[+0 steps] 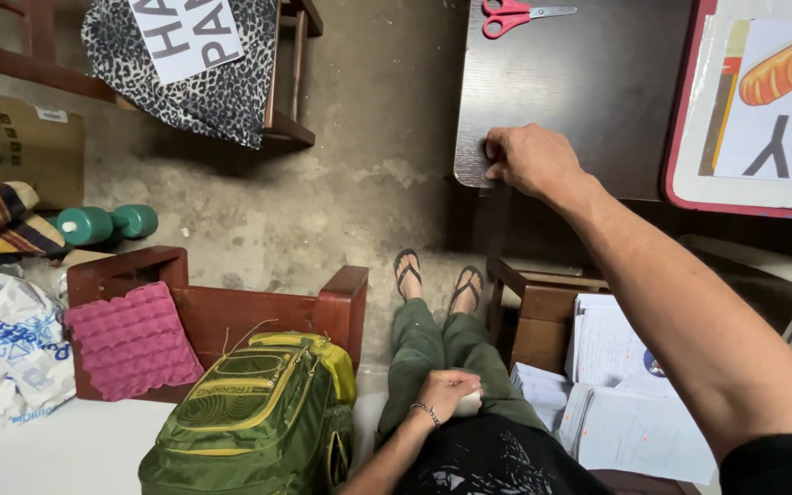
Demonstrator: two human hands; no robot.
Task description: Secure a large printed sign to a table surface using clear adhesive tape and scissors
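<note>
Counting from the dark worktop [588, 92], I see one pair of red-handled scissors [515, 16] lying at its far edge, partly cut off by the frame, and one framed board [689, 137] with a picture of a bread loaf resting on the side away from the backpack, its lettering only partly in view. Two hands show. The right hand [529, 160] reaches out to the near corner of the worktop, fingers curled over the edge and pressing down on the surface; whatever lies under the fingertips is hidden. The left hand [446, 390] rests on the person's lap, below the worktop, closed loosely around a small pale object [472, 401] that I cannot make out. Two feet in flip-flops [437, 275] stand on the concrete floor just below the worktop's corner. One stack of loose papers [620, 394] sits on a wooden stool beside the legs. Farther from the worktop there is one green backpack [258, 422], one pink textured pad [130, 341] leaning in a red-brown wooden frame, one green dumbbell [107, 223], one crumpled white plastic bag [6, 348], one cardboard box [33, 142] and one leopard-print cloth [203, 73] under a white lettered sheet, cut off at the top.
</note>
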